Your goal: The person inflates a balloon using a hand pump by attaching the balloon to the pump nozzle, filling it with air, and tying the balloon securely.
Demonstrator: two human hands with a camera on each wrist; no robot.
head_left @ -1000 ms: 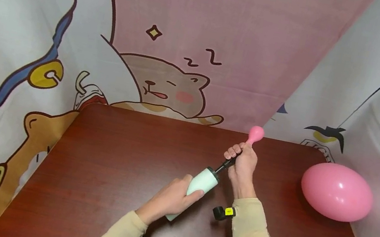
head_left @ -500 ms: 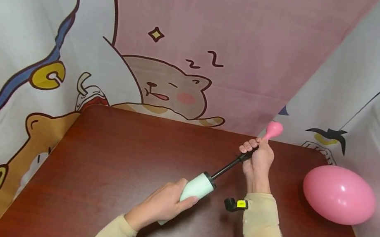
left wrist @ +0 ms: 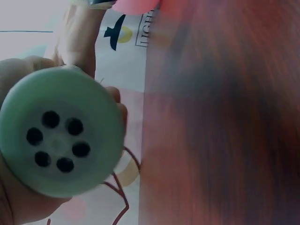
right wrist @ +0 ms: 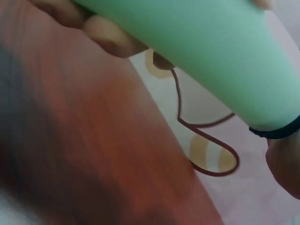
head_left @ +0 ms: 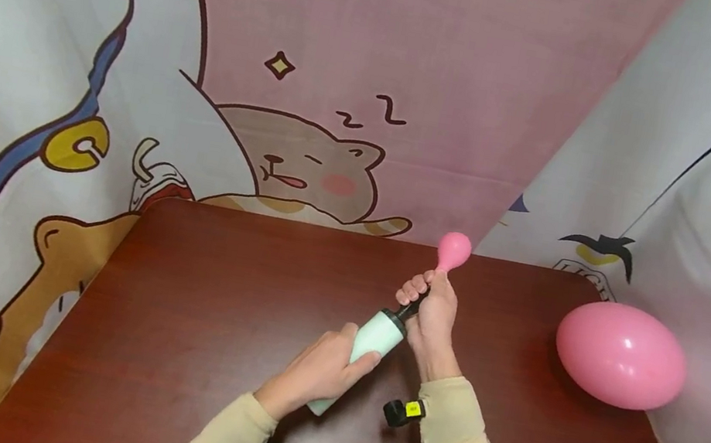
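Note:
My left hand (head_left: 320, 368) grips the mint-green barrel of a hand-held balloon pump (head_left: 376, 337), which slants up to the right over the table. Around its black handle end my right hand (head_left: 437, 310) is wrapped, with the handle pushed in close to the barrel. A small, slightly inflated pink balloon (head_left: 454, 251) sticks up beyond the right hand's thumb; its neck is hidden there. In the left wrist view the pump's round base (left wrist: 61, 133) shows several dark holes. The right wrist view shows the barrel (right wrist: 201, 56) up close, with left-hand fingers (right wrist: 112, 37) around it.
A large inflated pink balloon (head_left: 620, 356) lies near the right edge of the brown wooden table (head_left: 210, 291). Cloth with cartoon animals (head_left: 330, 162) hangs behind the table and along both sides. Black wrist cameras sit by each sleeve.
The right hand pulled the handle out, up to the right, half a second ago; now it is back down with the rod in the barrel. The small balloon looks slightly larger.

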